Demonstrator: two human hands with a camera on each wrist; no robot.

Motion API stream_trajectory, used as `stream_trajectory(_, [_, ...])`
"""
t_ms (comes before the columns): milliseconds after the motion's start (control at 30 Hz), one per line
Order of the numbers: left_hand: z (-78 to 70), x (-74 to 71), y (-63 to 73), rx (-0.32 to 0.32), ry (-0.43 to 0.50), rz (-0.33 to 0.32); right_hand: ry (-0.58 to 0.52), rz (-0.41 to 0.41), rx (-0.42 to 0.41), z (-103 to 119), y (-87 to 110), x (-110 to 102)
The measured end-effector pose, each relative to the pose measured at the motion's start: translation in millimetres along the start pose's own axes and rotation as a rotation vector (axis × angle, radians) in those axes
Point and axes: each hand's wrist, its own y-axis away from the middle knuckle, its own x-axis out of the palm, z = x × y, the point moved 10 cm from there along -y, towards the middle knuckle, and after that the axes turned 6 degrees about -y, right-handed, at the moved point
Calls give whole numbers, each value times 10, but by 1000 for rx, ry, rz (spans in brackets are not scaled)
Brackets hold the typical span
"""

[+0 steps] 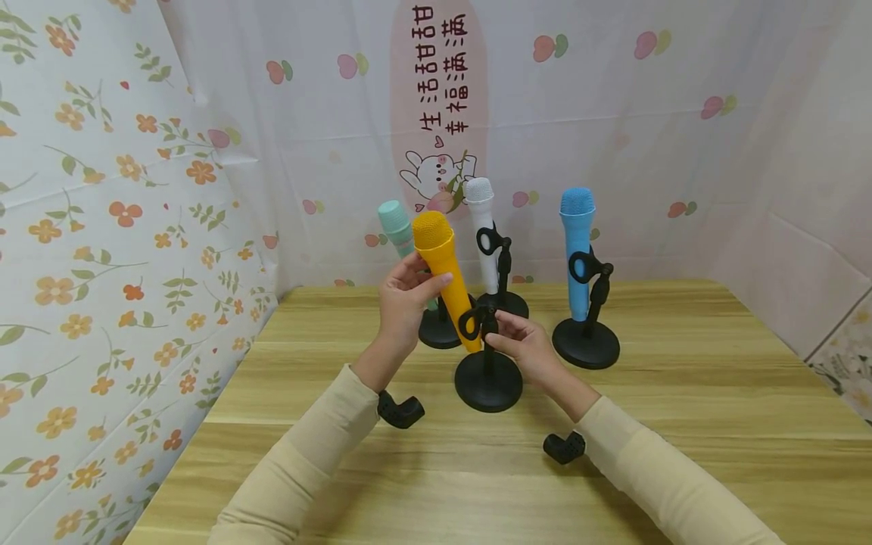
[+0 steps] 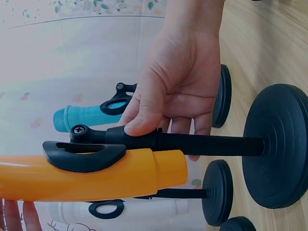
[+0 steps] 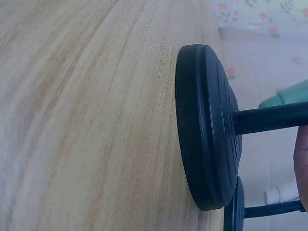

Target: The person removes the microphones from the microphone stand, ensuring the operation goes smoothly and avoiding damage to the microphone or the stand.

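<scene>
My left hand (image 1: pixel 406 297) holds a yellow microphone (image 1: pixel 446 259) just below its mesh head, thumb in front. The microphone leans, its lower end beside the oval clip (image 2: pixel 84 161) of a black desk stand (image 1: pixel 488 384). Clip and yellow handle overlap in the left wrist view; I cannot tell whether the handle is seated. My right hand (image 1: pixel 534 350) grips the upper pole of that stand, the thumb pressing on it in the left wrist view. The stand's round base (image 3: pixel 207 130) is on the table in the right wrist view, with only a bit of the hand visible.
Behind stand a mint microphone (image 1: pixel 397 223), a white microphone (image 1: pixel 482 204) and, to the right, a blue microphone (image 1: pixel 577 227), each on a black stand. Two short black bent pieces (image 1: pixel 400 411) lie near the forearms on the wooden table (image 1: pixel 695 363). Patterned cloth (image 1: pixel 327 151) hangs behind.
</scene>
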Motion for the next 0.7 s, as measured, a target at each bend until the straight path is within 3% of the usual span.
stream_trajectory(700, [-19, -63, -4, -21, 22, -35, -48, 15, -11, -4, -7, 10])
